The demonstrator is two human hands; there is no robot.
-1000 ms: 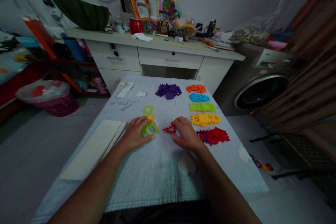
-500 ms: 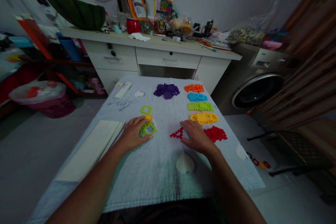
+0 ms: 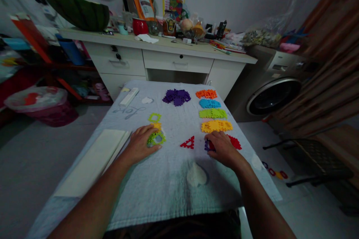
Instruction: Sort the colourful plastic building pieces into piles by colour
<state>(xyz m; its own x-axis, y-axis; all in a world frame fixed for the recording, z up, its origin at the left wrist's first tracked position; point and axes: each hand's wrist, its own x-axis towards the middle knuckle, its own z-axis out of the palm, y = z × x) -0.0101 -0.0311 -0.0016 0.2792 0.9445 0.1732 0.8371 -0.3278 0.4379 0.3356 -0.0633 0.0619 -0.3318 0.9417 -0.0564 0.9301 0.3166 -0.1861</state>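
Note:
My left hand (image 3: 141,141) lies on the cloth with its thumb stretched out and apart from the fingers. Its fingertips touch a small stack of interlocking plastic pieces, a green one (image 3: 153,140) and a yellow one (image 3: 156,125). My right hand (image 3: 221,146) bends over the red pile, with a purple toothed piece (image 3: 206,145) between thumb and fingers. Red pieces (image 3: 235,142) show past its knuckles. A red triangular frame piece (image 3: 189,143) rests alone between the hands. Beyond the left hand lies a green open square piece (image 3: 154,117).
Toothed pieces form piles by colour: purple (image 3: 176,96), orange (image 3: 206,93), blue (image 3: 209,103), light green (image 3: 213,113) and yellow (image 3: 217,125). A long white box (image 3: 92,160) lies at the left edge. A white cabinet (image 3: 179,59) and washing machine (image 3: 266,82) stand behind.
My right hand has moved right, from beside the red triangle to the red pile, and a purple piece shows in its fingers. The left hand stays by its stack.

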